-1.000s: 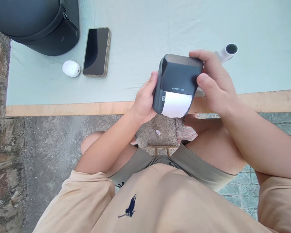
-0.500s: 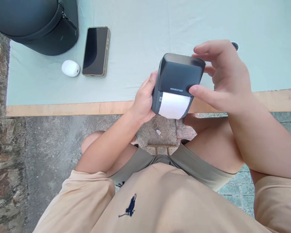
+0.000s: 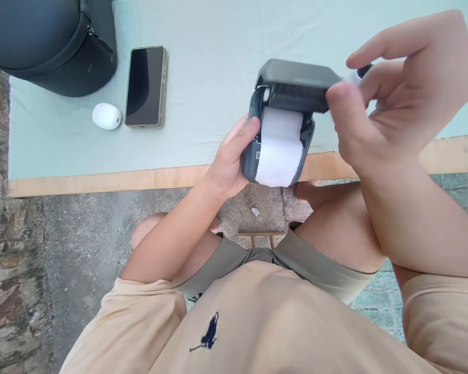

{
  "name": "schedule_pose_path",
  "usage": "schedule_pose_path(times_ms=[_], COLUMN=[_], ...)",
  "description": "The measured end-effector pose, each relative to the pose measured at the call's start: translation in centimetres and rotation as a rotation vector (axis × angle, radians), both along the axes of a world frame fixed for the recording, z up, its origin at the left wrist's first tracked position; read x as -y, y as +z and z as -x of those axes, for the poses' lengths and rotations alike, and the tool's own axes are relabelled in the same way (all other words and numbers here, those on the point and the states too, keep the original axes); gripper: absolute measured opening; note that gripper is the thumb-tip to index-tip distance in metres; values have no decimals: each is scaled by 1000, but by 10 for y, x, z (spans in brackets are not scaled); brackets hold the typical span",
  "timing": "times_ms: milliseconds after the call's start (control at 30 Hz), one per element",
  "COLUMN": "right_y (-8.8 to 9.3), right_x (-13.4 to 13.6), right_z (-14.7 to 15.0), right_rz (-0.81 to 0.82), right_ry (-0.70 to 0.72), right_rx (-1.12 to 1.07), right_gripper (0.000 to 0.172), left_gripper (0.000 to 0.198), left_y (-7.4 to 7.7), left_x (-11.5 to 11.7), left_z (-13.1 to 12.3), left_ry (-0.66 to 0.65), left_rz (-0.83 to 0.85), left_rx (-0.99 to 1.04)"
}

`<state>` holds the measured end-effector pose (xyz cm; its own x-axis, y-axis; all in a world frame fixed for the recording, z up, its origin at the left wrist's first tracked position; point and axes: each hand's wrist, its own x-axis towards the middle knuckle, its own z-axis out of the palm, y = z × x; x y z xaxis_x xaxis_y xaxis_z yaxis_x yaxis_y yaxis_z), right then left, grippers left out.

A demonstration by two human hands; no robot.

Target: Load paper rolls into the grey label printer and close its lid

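A black label printer (image 3: 247, 165) is held over the table's front edge in my left hand (image 3: 230, 161), thumb on its side and the other fingers mostly hidden beneath it. The printer's lid (image 3: 300, 78) is raised, showing white label paper (image 3: 281, 148) that runs out over the front. My right hand (image 3: 409, 98) is at the lid's right end, the thumb tip at the lid's corner and the fingers spread apart from it. That hand is slightly blurred.
On the cloth-covered table (image 3: 203, 78) lie a phone (image 3: 145, 85) and a small white rounded case (image 3: 106, 116). A large black zippered bag (image 3: 50, 47) stands at the back left. A small dark round object (image 3: 363, 71) is partly hidden behind my right hand.
The printer's lid has swung up from closed to open, uncovering the paper inside. My right hand has moved up and to the right; my left hand still holds the printer.
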<state>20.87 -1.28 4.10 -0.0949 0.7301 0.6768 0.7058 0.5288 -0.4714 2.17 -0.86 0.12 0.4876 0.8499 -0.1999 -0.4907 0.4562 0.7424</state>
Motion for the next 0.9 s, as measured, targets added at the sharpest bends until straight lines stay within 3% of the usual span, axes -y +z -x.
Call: schedule_pose_path(times_ms=[67,233,300,433,600,733,900], right_y=[4,9,8,7,10,9,14], right_x=[3,-2,-6,-11,-10,-10,-5], right_z=[6,16,16,11,8,8,7], right_rz=[49,56,69,245,473,528,529], right_ry=[-76,-14,12,15,-28,1,60], right_rx=[-109,-296,-213,230,513,585,400], right_gripper=[20,11,5,4,24,33,35], left_gripper=[31,33,33,25,23,23,26], left_y=[-4,-7,-6,-4,-3,-2,0], left_x=[0,0,0,1,2,2,4], left_z=[0,2,2,2,1,1,0], left_ry=[0,8,5,4,-19,-29,-8], left_rz=[-8,-11,-18,-41,-40,-43,-43], left_rx=[8,17,5,-15,7,-21,-56])
